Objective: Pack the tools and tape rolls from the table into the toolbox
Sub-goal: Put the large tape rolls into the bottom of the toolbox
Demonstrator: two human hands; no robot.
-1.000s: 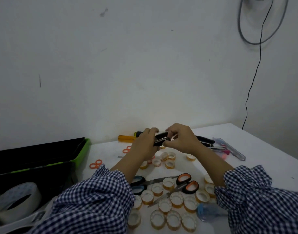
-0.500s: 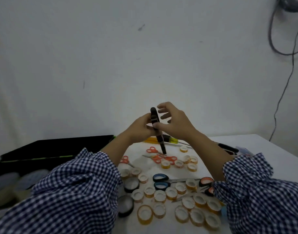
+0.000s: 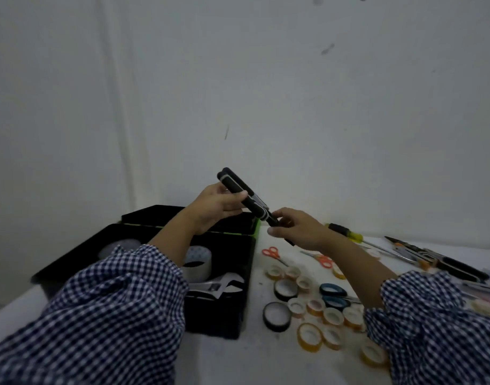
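A single wide-angle view comes from the person's head, facing forward and tilted a little down. The wall (image 3: 266, 93) fills well over the upper half of the frame. The bench (image 3: 238, 359) takes only the lower third and looks bowed toward the edges. The left sleeve (image 3: 99, 315) and right sleeve (image 3: 432, 326) loom large in the lower corners, close under the lens. The left grip (image 3: 213, 208) and right grip (image 3: 298, 232), both holding a black-handled tool (image 3: 246, 197), sit just below frame centre. The toolbox (image 3: 224, 315) lies lower left, seen from above into its open top.

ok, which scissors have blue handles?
The larger pair beside the right sleeve; the two small pairs farther back have orange handles.
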